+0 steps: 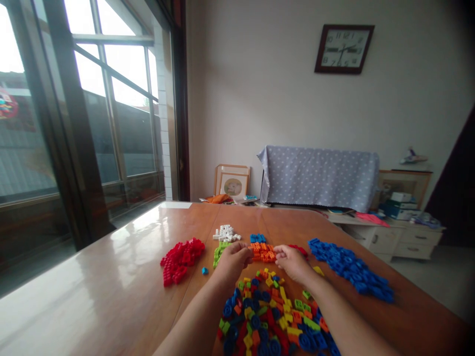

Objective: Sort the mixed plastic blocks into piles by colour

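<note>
A tight group of orange toy bricks (262, 251) lies on the table between my two hands. My left hand (234, 258) is at its left edge, fingers curled together; whatever they may hold is hidden. At the right edge, my right hand (292, 261) has its thumb and fingers drawn into a pinch, and I cannot make out anything inside it. Light green bricks (219, 252) are partly covered by my left hand. Just behind the orange group sit a few blue bricks (258, 238). A mixed pile of coloured bricks (265, 311) spreads between my forearms.
Red bricks (182, 259) form a pile at left, near a lone blue brick (204, 271). White bricks (225, 232) lie farther back. A long blue pile (349, 267) is at right, with more red bricks (299, 250) beside my right hand. Beyond the wooden table (122, 277) stands a cabinet (411, 242).
</note>
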The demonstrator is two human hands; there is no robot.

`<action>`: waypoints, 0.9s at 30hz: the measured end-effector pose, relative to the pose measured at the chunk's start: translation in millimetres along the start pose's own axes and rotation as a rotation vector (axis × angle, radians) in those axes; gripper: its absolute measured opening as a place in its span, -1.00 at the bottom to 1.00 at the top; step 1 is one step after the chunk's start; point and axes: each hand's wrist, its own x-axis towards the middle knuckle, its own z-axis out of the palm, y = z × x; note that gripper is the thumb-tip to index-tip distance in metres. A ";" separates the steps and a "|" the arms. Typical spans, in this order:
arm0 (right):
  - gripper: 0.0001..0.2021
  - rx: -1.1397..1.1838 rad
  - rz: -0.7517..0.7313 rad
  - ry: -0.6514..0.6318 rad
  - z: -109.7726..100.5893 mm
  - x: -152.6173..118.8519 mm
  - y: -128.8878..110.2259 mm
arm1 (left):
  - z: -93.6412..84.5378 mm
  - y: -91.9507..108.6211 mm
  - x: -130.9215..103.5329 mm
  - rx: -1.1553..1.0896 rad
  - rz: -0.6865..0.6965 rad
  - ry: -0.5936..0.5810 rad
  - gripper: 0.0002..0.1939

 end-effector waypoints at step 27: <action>-0.69 0.214 0.037 -0.183 -18.1 -30.4 -63.4 | 5.4 4.7 -13.7 0.086 0.031 -0.107 -0.68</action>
